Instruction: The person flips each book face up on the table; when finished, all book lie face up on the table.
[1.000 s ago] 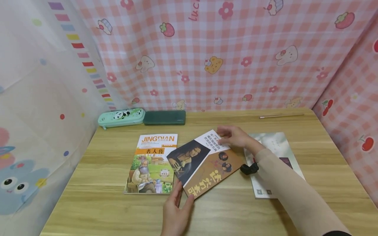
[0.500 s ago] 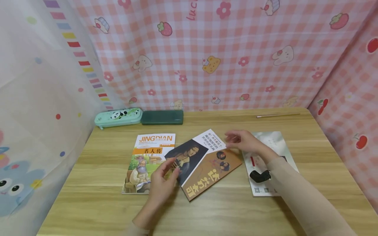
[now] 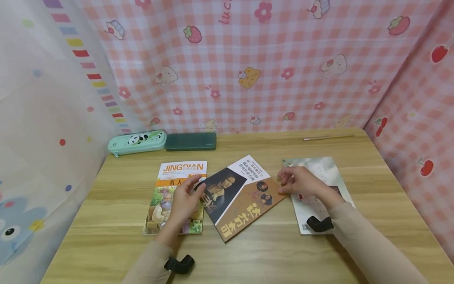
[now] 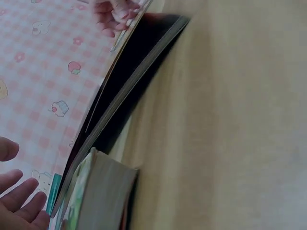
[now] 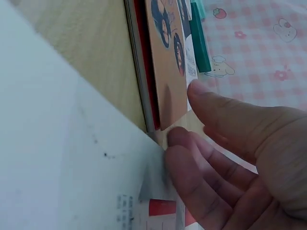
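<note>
Head view: three books lie on the pale wooden surface (image 3: pixel 269 252). The brown-and-black paperback with the portrait cover (image 3: pixel 241 197) sits skewed in the middle, its left corner overlapping the orange-topped illustrated paperback (image 3: pixel 177 189). A pale grey-white book (image 3: pixel 319 185) lies to its right.
Left hand (image 3: pixel 184 203): resting on the orange-topped book, fingertips at the brown book's left edge. Grip looks relaxed, fingers fairly straight, clutching nothing.
Right hand (image 3: pixel 301 181): over the pale book, fingertips at the brown book's right corner. Loosely bent, not clamped on anything.
Back edge: mint panda pencil case (image 3: pixel 136 142), dark green case (image 3: pixel 190 141), thin pencil (image 3: pixel 328 137).
Left wrist view: the brown book's left side (image 4: pixel 129 76) rides up on the thicker illustrated book (image 4: pixel 105 191), so it isn't flat.
Right wrist view: fingers (image 5: pixel 201 177) lie beside the brown cover's corner (image 5: pixel 168 91); thumb hovers apart.
My take on doing it well: push from both edges evenly, so the overlapping corner doesn't snag or drag the book underneath.
</note>
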Available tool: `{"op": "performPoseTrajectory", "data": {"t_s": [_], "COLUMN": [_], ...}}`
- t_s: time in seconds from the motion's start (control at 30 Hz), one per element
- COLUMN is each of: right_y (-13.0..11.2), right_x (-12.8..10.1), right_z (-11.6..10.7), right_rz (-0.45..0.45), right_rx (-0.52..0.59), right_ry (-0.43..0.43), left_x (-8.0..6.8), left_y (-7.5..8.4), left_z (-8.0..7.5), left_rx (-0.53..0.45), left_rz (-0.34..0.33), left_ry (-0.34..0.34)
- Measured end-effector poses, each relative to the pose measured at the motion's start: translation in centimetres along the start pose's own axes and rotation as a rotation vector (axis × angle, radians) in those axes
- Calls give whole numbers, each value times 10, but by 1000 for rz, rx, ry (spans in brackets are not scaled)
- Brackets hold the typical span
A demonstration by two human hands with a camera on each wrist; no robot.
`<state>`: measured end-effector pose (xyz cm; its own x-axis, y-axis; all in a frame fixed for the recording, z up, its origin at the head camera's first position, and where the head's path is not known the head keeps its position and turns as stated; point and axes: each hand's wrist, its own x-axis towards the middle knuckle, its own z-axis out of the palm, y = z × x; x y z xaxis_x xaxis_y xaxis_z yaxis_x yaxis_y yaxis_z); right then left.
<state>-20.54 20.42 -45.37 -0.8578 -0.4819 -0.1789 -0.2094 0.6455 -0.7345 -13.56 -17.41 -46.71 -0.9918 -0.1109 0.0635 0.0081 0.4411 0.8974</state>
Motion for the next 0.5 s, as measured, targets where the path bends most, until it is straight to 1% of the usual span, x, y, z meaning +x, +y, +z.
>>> {"op": "performPoseTrajectory", "data": {"t_s": [0.07, 0.2, 0.33, 0.43, 0.5], "right_y": [0, 0, -3, -5, -5], "right_x": [-2, -5, -6, -6, -5], "right_z": [0, 2, 3, 4, 4], "right_rz": [-11, -64, -99, -109, -119], "right_rx": [-33, -102, -131, -148, -166], "right_ry": [-24, -64, -48, -23, 1], "left_x": [4, 13, 17, 17, 16], "left_y": [1, 0, -2, -4, -7], "left_z": [0, 0, 0, -1, -1], "left_rx": [11, -16, -35, -24, -8], "left_rz": [-15, -56, -107, -99, -79], "left_ry": [1, -12, -26, -54, -85]}}
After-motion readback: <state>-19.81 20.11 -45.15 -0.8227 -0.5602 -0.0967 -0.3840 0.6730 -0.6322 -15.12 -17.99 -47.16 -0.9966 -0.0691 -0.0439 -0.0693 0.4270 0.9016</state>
